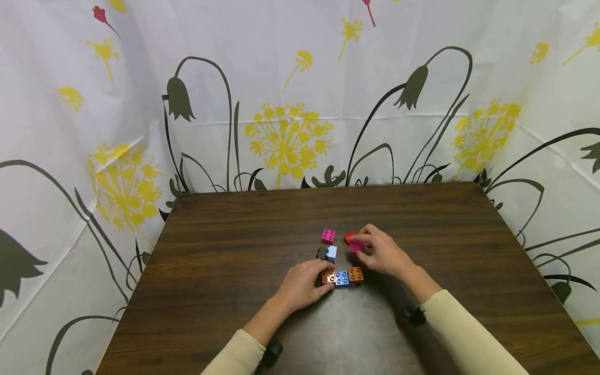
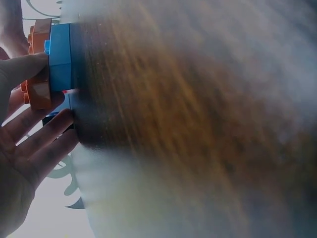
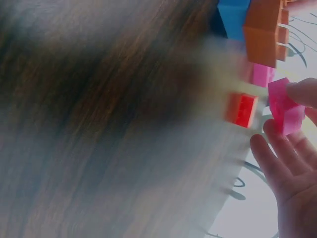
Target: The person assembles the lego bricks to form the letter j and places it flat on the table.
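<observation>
My left hand point(image 1: 302, 285) grips the left orange brick point(image 1: 328, 276), its thumb at the near side and its fingers at the far side. That brick forms a row with a blue brick point(image 1: 342, 278) and a second orange brick point(image 1: 355, 274). In the left wrist view the orange bricks sit raised on a blue piece point(image 2: 61, 57). Thumb and fingers of my right hand point(image 1: 383, 253) pinch a pink brick point(image 3: 285, 106), held above the table. A red brick point(image 3: 245, 110) lies just beyond that hand, by its fingertips in the head view.
Behind the row, a black brick point(image 1: 321, 253) and a light blue brick point(image 1: 332, 253) stand side by side. Another pink brick point(image 1: 328, 236) lies farther back on the brown wooden table point(image 1: 234, 234). A flower-patterned curtain point(image 1: 281, 62) hangs along the table's back edge.
</observation>
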Action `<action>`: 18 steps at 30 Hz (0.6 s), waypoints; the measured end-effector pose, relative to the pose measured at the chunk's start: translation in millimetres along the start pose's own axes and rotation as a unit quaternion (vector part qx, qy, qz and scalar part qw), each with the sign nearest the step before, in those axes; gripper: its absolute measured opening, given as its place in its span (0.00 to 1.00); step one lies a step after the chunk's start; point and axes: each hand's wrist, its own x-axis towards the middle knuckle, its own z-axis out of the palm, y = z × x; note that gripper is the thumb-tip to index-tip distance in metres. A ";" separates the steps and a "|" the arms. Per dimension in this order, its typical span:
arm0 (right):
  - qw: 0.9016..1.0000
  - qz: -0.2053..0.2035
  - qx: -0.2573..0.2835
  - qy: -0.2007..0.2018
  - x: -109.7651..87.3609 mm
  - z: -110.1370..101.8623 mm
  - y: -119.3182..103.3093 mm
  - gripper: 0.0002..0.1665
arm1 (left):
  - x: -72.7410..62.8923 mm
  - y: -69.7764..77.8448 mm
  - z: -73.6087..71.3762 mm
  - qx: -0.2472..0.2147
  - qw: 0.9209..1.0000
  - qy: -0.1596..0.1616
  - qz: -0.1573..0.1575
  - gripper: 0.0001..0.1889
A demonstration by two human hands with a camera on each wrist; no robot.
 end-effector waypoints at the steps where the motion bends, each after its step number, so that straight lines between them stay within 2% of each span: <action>1: 1.000 0.001 0.005 0.004 -2.0 -1.7 -0.8 0.18 | -0.1 0.0 0.1 0.001 1.000 0.000 0.000 0.19; 8: 0.999 0.003 0.031 0.024 -23.0 -9.0 -7.9 0.14 | 0.1 1.9 -0.6 0.001 1.000 0.003 -0.004 0.20; 15: 0.995 -0.048 0.073 0.058 -42.2 -1.8 -12.8 0.15 | -0.3 2.0 -0.2 -0.001 1.000 -0.001 -0.008 0.20; 18: 0.994 -0.051 0.082 0.057 -47.7 1.9 -14.1 0.14 | -0.3 1.7 -0.2 -0.002 1.000 -0.004 -0.009 0.20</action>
